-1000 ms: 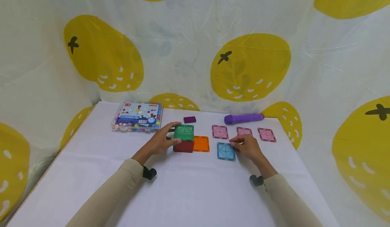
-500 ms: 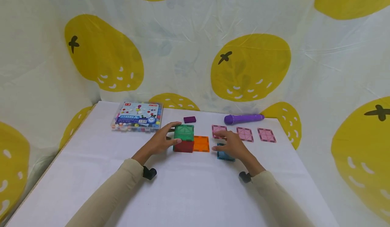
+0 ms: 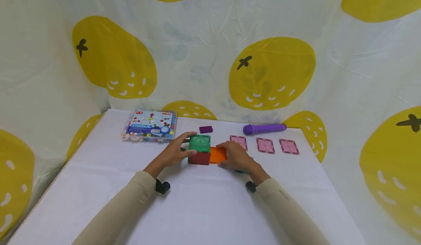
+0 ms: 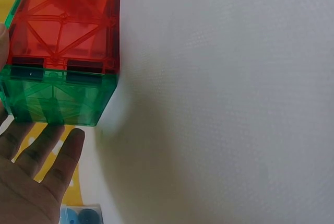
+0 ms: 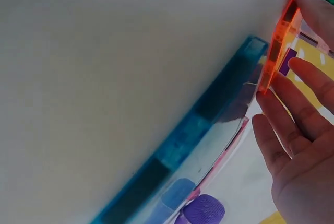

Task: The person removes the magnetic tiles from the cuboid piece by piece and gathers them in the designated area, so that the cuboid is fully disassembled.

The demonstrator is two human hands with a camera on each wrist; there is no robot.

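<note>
My left hand (image 3: 171, 154) holds a small cube of translucent magnetic tiles, its thumb on the near side and its fingers behind. The cube has a green top (image 3: 200, 142) and a red front (image 3: 199, 159); a green side (image 4: 57, 98) shows in the left wrist view. Against the cube's right side lies a flat orange magnetic tile (image 3: 217, 155). My right hand (image 3: 237, 156) spans that tile, thumb at its near edge and fingers at the far edge. A blue magnetic tile (image 5: 180, 143) lies below the right hand, mostly hidden in the head view.
Pink magnetic tiles (image 3: 265, 145) lie in a row at right. Behind them is a purple toy microphone (image 3: 264, 129). A dark purple block (image 3: 206, 129) lies behind the cube. A clear box of colourful beads (image 3: 149, 126) sits at the back left of the white table (image 3: 200, 208).
My right hand has let go of the blue tile's corner and moved left, over that tile, to the orange tile. The left hand and cube have stayed in place.
</note>
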